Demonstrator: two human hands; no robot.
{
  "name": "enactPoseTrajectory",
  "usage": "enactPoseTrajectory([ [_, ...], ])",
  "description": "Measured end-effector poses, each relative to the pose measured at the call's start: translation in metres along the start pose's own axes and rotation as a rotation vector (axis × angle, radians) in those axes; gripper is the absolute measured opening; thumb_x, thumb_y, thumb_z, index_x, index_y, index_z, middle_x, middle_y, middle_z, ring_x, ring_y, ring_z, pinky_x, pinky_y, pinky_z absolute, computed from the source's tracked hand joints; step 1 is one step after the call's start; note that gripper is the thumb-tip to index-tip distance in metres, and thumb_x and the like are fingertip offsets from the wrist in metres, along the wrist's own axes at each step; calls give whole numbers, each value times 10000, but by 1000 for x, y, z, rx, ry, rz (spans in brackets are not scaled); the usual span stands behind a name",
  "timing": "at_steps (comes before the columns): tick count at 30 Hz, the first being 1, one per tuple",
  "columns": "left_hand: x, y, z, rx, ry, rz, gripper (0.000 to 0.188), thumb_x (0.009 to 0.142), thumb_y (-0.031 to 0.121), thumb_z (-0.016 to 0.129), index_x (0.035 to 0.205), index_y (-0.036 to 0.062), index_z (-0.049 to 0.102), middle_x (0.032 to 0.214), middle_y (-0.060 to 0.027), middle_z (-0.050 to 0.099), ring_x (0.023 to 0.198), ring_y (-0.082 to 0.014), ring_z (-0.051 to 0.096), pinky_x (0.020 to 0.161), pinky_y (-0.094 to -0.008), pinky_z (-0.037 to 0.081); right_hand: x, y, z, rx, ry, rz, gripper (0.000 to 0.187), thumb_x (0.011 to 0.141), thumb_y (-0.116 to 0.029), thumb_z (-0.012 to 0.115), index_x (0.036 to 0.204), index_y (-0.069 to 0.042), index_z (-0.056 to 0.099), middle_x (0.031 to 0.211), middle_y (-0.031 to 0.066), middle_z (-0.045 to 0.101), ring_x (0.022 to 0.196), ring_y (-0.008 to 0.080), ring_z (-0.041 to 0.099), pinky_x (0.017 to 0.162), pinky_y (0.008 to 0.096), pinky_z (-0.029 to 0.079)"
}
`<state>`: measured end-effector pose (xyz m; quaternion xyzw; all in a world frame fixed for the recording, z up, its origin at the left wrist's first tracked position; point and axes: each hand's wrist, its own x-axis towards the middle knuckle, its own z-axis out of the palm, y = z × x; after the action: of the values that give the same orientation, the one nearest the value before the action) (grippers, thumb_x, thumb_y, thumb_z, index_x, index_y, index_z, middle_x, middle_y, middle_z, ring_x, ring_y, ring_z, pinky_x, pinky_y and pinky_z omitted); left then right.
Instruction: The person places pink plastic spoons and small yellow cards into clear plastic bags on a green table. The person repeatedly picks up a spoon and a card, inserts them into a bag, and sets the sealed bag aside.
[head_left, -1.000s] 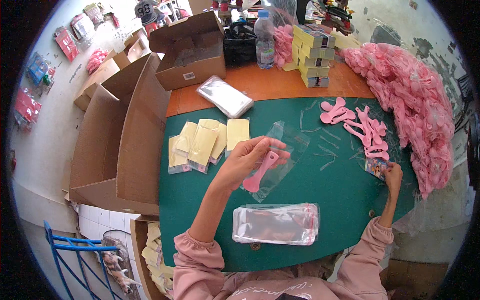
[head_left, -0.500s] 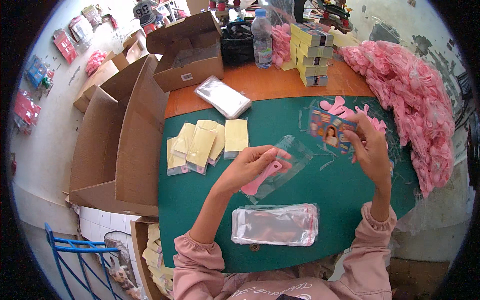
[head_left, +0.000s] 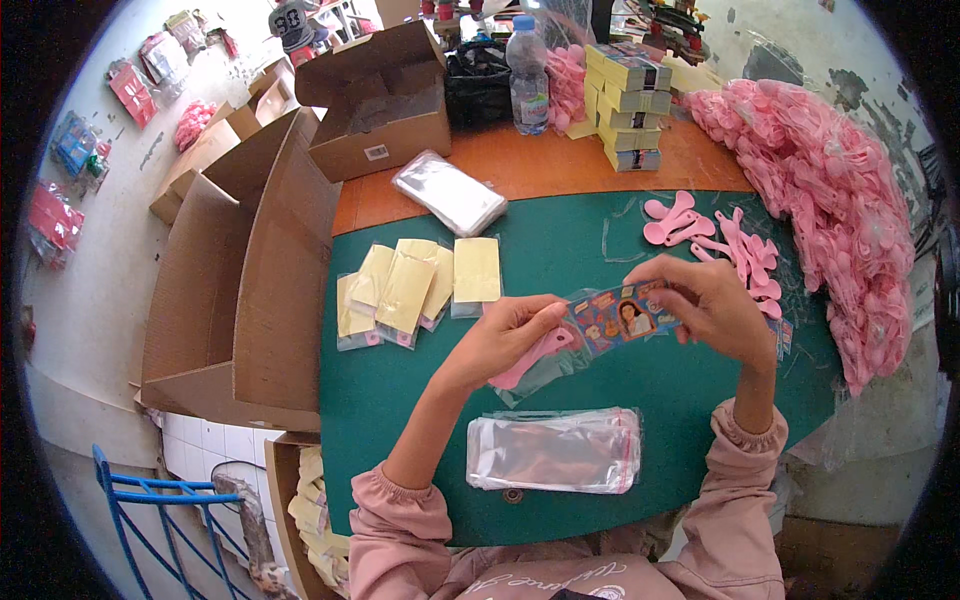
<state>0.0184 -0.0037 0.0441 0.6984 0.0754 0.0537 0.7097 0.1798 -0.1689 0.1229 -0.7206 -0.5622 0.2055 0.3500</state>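
Note:
My left hand (head_left: pixel 508 342) is closed on a clear plastic bag (head_left: pixel 548 378) with a pink measuring spoon (head_left: pixel 524 366) in it. A colourful printed card (head_left: pixel 604 322) is pinched in my right hand (head_left: pixel 718 312). The card's left end meets the bag's open end, close to my left fingertips; how far it reaches inside, I cannot tell. Below both hands lies a stack of clear bags (head_left: pixel 552 452). Loose pink spoons (head_left: pixel 742 248) are spread beyond my right hand. Several filled bags with yellow cards (head_left: pixel 405 292) lie to the left.
Open cardboard boxes (head_left: pixel 255 300) stand along the left edge of the green mat (head_left: pixel 400 440). At the back are another bag stack (head_left: pixel 450 193), a water bottle (head_left: pixel 528 80) and bundled cards (head_left: pixel 632 105). Pink spoons are heaped (head_left: pixel 830 200) on the right. A blue metal frame (head_left: pixel 165 490) stands lower left.
My right hand has brought the card left and down, from above the loose spoons to the bag's open end. My left hand stays nearly in place, holding the bag.

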Motion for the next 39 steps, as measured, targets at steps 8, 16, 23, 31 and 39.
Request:
enactPoseTrajectory([
  [8, -5, 9, 3, 243, -17, -57, 326, 908, 266, 447, 996, -16, 586, 685, -16, 572, 622, -57, 470, 560, -218, 417, -4, -11, 4, -45, -99, 61, 100, 819, -110, 553, 858, -23, 521, 645, 102, 605, 475, 131, 587, 407, 241, 447],
  [16, -8, 13, -4, 322, -180, -41, 311, 910, 247, 451, 1080, 16, 571, 678, 30, 538, 590, -13, 430, 496, -178, 382, -2, -7, 11, 50, -146, 24, 120, 785, -72, 600, 815, 5, 512, 626, 90, 604, 457, 104, 567, 400, 221, 458],
  [23, -6, 1, 11, 256, -40, 66, 447, 907, 201, 451, 1311, 54, 330, 754, -12, 588, 654, -38, 479, 566, -210, 422, 8, 0, 36, -217, -184, -175, 191, 698, -110, 636, 840, -24, 542, 645, 107, 582, 573, 235, 588, 537, 316, 454],
  [31, -5, -2, -4, 460, -149, 98, 507, 862, 294, 518, 1281, 63, 351, 877, -101, 606, 710, -144, 557, 656, -284, 451, 13, 20, 31, 90, -60, -89, 210, 642, -60, 704, 777, -1, 553, 623, 26, 533, 590, 86, 516, 518, 220, 413],
  [39, -9, 2, -27, 160, -247, 15, 564, 769, 77, 621, 1274, 81, 371, 949, -50, 573, 761, -80, 530, 660, -229, 446, 18, 29, 31, 551, -183, 86, 173, 686, -116, 693, 707, -15, 554, 617, -28, 512, 591, 39, 454, 492, 210, 363],
])
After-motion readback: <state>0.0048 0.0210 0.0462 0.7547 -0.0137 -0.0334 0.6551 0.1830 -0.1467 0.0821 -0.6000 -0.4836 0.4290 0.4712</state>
